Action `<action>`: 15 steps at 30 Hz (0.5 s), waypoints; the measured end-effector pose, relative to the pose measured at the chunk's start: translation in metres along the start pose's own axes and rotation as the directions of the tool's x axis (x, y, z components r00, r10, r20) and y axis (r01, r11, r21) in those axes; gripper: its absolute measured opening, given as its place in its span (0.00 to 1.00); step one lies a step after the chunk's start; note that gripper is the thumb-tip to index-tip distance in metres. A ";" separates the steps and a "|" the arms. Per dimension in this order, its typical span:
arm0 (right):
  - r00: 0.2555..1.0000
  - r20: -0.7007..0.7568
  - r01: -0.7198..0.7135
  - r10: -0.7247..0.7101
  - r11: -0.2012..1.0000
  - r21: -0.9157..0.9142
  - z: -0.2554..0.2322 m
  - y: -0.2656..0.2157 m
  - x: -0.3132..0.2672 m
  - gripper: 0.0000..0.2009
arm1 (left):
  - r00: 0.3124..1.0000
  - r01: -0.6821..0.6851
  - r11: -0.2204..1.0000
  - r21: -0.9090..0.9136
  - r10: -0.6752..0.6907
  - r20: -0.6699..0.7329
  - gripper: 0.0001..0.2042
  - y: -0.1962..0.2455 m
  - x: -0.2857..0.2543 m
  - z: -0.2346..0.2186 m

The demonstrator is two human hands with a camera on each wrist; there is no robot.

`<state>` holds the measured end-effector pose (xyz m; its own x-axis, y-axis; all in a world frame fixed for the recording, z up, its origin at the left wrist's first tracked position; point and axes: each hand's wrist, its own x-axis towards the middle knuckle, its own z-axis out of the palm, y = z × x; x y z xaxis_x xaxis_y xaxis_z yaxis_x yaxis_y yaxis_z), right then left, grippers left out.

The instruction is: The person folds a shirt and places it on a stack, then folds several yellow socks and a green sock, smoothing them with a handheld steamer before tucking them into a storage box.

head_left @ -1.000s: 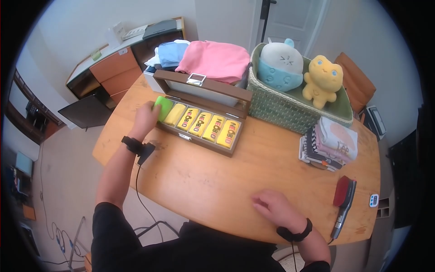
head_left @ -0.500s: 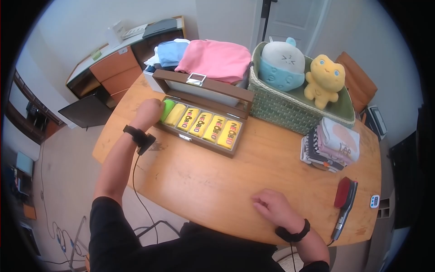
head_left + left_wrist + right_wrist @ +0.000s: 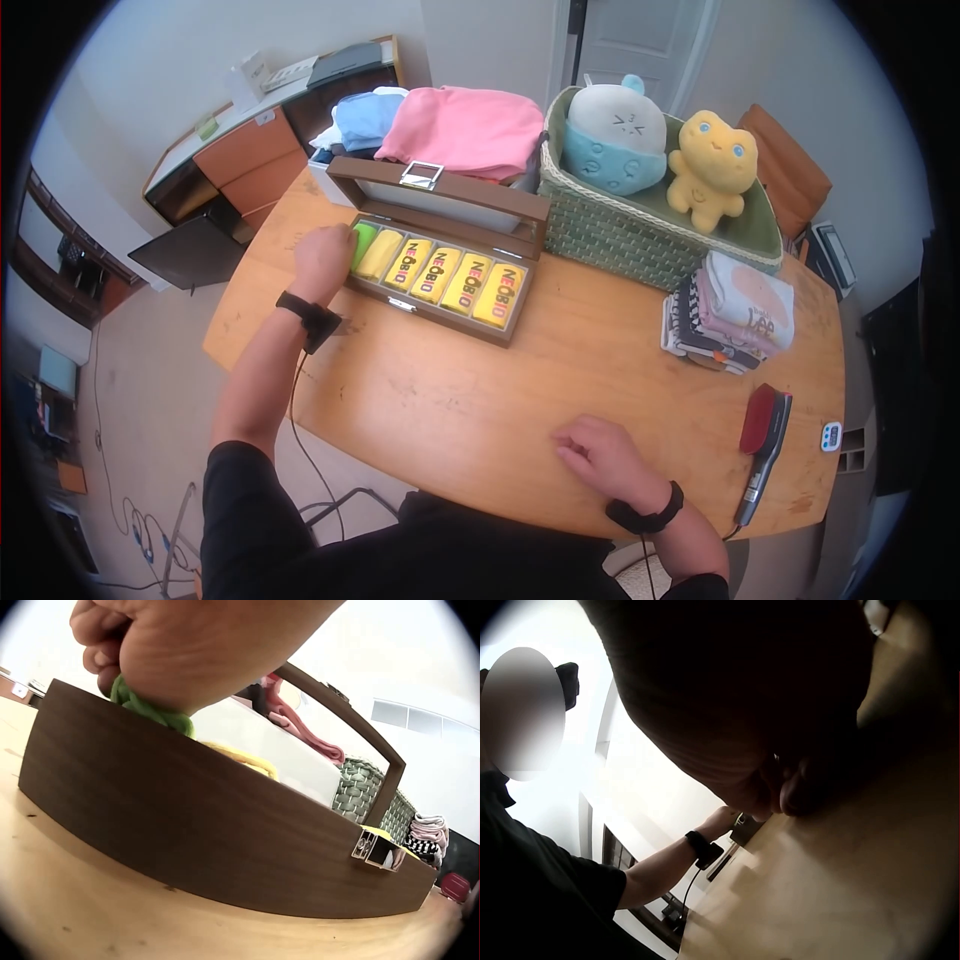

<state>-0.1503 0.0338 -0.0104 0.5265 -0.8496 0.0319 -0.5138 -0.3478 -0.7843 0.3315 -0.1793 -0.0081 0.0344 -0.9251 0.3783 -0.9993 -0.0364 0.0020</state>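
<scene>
My left hand (image 3: 322,265) is at the left end of a brown compartment box (image 3: 440,318), its fingers curled at a rolled green cloth (image 3: 364,240) in the leftmost compartment. In the left wrist view the green cloth (image 3: 150,711) bulges above the box wall under the hand, which hides part of it. Beside it lies a plain yellow roll (image 3: 380,255), then several yellow rolls (image 3: 437,274) lettered NEOBIO, one per compartment. The windowed lid (image 3: 440,200) stands raised. My right hand (image 3: 603,455) rests on the table, loosely curled, holding nothing.
Behind the box, a white bin holds pink clothing (image 3: 465,130) and blue clothing (image 3: 368,120). A green woven basket (image 3: 630,240) carries two plush toys. To the right are folded clothes (image 3: 730,315), a red-headed hairbrush (image 3: 765,450) with a cord and a small timer (image 3: 831,436).
The left hand has lowered the green cloth into the leftmost compartment, where less of it shows above the rim. The right hand stays in place; the head view shifts slightly.
</scene>
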 end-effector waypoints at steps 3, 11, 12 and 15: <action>1.000 -0.007 0.005 -0.005 1.000 -0.006 0.001 0.000 -0.001 0.07 | 1.000 0.011 1.000 -0.004 -0.011 -0.008 0.18 0.001 -0.002 -0.003; 1.000 -0.012 0.007 -0.006 1.000 0.019 0.002 0.004 -0.004 0.08 | 0.981 0.039 0.998 -0.041 -0.046 -0.187 0.12 0.005 -0.013 0.009; 1.000 -0.007 0.002 -0.002 1.000 0.025 0.003 0.004 -0.004 0.08 | 0.981 0.040 0.998 -0.041 -0.047 -0.187 0.12 0.003 -0.014 0.010; 1.000 -0.009 -0.006 0.007 0.999 0.039 0.004 0.004 -0.004 0.08 | 0.984 -0.003 0.994 -0.112 -0.017 -0.175 0.11 0.002 -0.017 0.009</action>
<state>-0.1517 0.0373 -0.0157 0.5172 -0.8553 0.0322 -0.4902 -0.3268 -0.8081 0.3291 -0.1669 -0.0230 0.0484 -0.8438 0.5345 -0.9944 0.0094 0.1049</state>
